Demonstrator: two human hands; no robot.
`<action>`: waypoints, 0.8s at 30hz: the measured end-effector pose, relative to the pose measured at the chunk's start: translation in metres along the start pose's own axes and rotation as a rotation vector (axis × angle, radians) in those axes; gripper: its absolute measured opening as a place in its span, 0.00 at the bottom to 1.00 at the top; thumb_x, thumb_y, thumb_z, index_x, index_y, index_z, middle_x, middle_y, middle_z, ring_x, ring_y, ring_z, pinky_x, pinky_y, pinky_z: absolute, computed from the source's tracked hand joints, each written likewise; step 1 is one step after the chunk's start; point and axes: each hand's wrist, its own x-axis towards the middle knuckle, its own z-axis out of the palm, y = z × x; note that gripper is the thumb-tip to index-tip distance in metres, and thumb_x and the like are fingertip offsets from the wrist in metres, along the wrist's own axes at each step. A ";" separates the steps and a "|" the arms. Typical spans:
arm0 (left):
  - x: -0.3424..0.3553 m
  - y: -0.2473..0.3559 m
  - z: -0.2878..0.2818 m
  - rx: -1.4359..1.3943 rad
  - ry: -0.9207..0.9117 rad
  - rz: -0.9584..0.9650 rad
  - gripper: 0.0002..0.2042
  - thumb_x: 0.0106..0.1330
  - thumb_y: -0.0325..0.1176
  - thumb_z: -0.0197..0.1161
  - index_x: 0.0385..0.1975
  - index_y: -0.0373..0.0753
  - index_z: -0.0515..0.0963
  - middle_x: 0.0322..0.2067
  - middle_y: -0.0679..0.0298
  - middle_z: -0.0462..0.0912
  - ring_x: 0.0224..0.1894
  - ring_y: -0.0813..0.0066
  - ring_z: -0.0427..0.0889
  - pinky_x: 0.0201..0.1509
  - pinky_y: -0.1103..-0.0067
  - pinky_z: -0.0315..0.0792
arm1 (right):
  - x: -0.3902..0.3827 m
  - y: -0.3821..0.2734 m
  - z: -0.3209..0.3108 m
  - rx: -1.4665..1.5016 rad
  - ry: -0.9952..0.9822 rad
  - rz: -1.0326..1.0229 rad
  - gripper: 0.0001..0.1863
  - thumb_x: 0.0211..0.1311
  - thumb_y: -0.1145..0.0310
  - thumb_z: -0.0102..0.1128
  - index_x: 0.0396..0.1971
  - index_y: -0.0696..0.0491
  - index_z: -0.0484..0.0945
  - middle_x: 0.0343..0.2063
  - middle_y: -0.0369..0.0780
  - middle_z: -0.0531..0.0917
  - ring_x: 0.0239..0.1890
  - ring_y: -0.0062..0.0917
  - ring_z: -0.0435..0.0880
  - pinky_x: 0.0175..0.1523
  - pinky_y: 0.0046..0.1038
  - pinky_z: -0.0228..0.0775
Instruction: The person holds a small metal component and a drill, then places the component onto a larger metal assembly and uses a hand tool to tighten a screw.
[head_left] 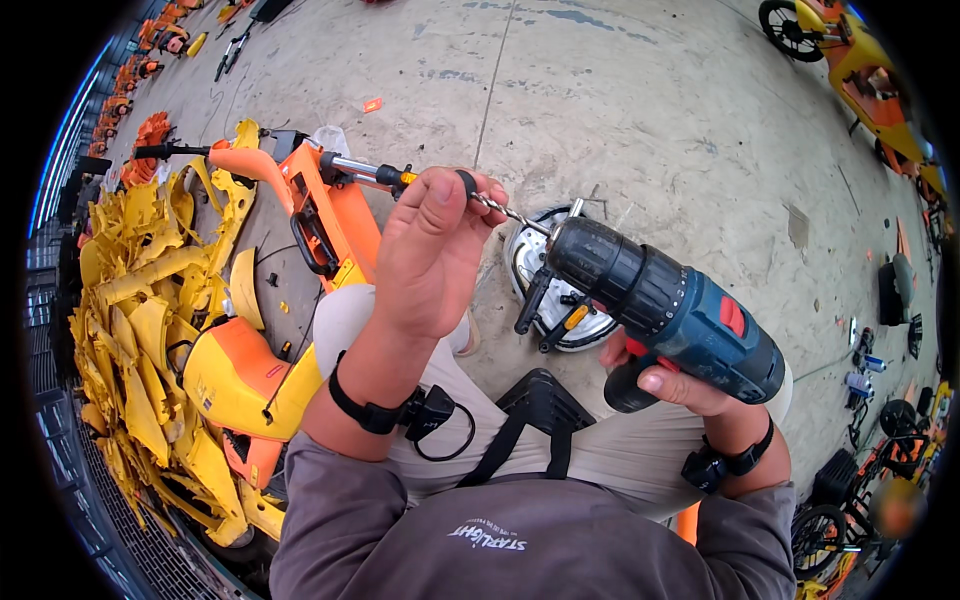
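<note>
My right hand (670, 380) grips a blue and black cordless drill (715, 335), with its thumb along the handle near the red trigger. A long twisted drill bit (525, 218) points from the chuck up and left. My left hand (435, 240) is closed round the bit's far end, with a small black part (466, 183) between its fingers; the exact contact is partly hidden. Behind that hand is a silver and black tube (365, 172) on an orange and yellow scooter (250, 375). Below the chuck, a round pale dish (525, 262) on the floor holds several tools and parts.
A large pile of broken yellow panels (140, 330) lies at my left. A yellow bike (850, 70) stands at upper right, with further orange scooters (165, 35) along the upper left. Bike parts (830, 530) and spray cans (860, 382) lie at my right on the concrete floor (620, 100).
</note>
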 end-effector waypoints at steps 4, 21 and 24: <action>0.000 -0.001 0.000 -0.006 0.003 -0.018 0.10 0.71 0.39 0.59 0.36 0.38 0.77 0.37 0.64 0.79 0.45 0.71 0.75 0.51 0.75 0.68 | -0.003 0.008 -0.003 0.063 -0.022 0.030 0.30 0.55 0.60 0.71 0.52 0.62 0.71 0.36 0.44 0.83 0.31 0.24 0.83 0.38 0.28 0.76; -0.002 -0.006 0.002 0.030 -0.059 -0.028 0.08 0.69 0.37 0.61 0.34 0.39 0.76 0.36 0.64 0.78 0.44 0.73 0.74 0.53 0.75 0.65 | -0.007 0.005 -0.010 -0.045 -0.104 0.055 0.14 0.62 0.60 0.66 0.39 0.54 0.77 0.29 0.32 0.80 0.31 0.18 0.79 0.38 0.22 0.73; -0.004 -0.006 0.002 0.106 -0.061 -0.036 0.14 0.69 0.44 0.60 0.37 0.37 0.76 0.36 0.65 0.73 0.47 0.68 0.70 0.56 0.71 0.65 | -0.008 0.007 -0.010 -0.029 -0.085 0.044 0.13 0.62 0.62 0.66 0.40 0.54 0.77 0.31 0.33 0.81 0.32 0.18 0.79 0.38 0.22 0.73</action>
